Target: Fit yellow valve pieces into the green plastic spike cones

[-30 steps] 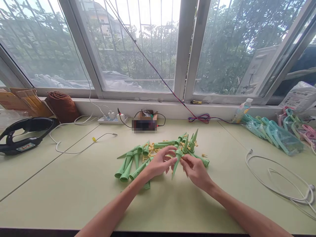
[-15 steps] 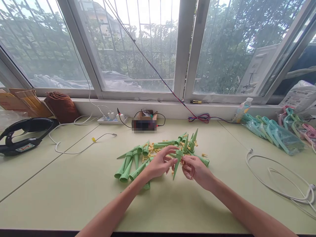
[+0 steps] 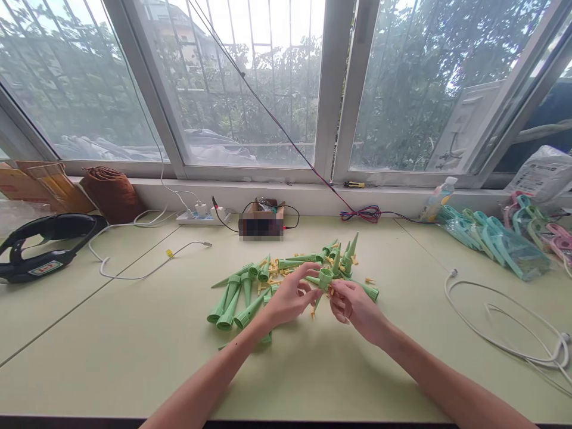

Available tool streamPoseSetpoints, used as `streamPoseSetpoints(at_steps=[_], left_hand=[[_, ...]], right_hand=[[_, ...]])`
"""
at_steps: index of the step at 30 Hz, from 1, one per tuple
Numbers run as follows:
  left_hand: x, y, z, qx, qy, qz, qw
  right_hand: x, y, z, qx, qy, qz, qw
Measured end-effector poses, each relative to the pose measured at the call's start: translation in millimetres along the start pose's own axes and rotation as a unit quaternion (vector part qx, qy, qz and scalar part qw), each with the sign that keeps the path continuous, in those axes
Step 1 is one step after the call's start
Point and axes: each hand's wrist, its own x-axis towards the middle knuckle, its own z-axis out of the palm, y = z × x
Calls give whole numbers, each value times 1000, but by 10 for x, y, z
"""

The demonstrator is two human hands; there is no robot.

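Between my hands is a green plastic watering spike point(image 3: 326, 277), its round open end tilted up toward me and its point partly hidden below. My left hand point(image 3: 292, 294) grips it from the left with fingers and thumb. On the other side, my right hand point(image 3: 353, 299) pinches a small yellow plastic piece point(image 3: 331, 290) against the spike's side; fingers cover most of it. Beyond and left of my hands lies a pile of green spikes point(image 3: 232, 301), mixed with small yellow pieces point(image 3: 274, 282). Several spikes point(image 3: 349, 253) stand point up behind my right hand.
A white cable point(image 3: 504, 322) loops at the right, near bagged pastel clips point(image 3: 491, 238) and a bottle point(image 3: 440, 199). A power strip point(image 3: 203, 215) and a small box with a blurred front point(image 3: 261, 226) stand by the window. Black headgear point(image 3: 49, 247) lies far left.
The held spike has turned so that its open end now faces me more and its point is less visible. My hands have stayed almost in place.
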Motion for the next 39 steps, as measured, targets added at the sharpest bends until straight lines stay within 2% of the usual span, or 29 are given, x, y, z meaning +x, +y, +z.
streamPoseSetpoints(at_steps=[4, 8, 13, 16, 26, 39], left_hand=[[23, -40, -3, -4, 27, -28, 999], [49, -21, -11, -62, 18, -42, 997], [48, 59, -14, -122, -17, -53, 991], [31, 105, -30, -119, -21, -63, 991], [6, 85, -71, -109, -52, -41, 992], [1, 41, -43, -51, -50, 1, 997]], right_hand=[[-6, 4, 29, -83, 49, -69, 993], [-26, 28, 32, -194, 69, -115, 972], [-57, 81, 44, -399, 64, -243, 882], [-66, 94, 39, -437, 57, -265, 858], [-53, 117, -1, -452, 58, -257, 852], [-18, 113, -44, -434, 72, -238, 866]])
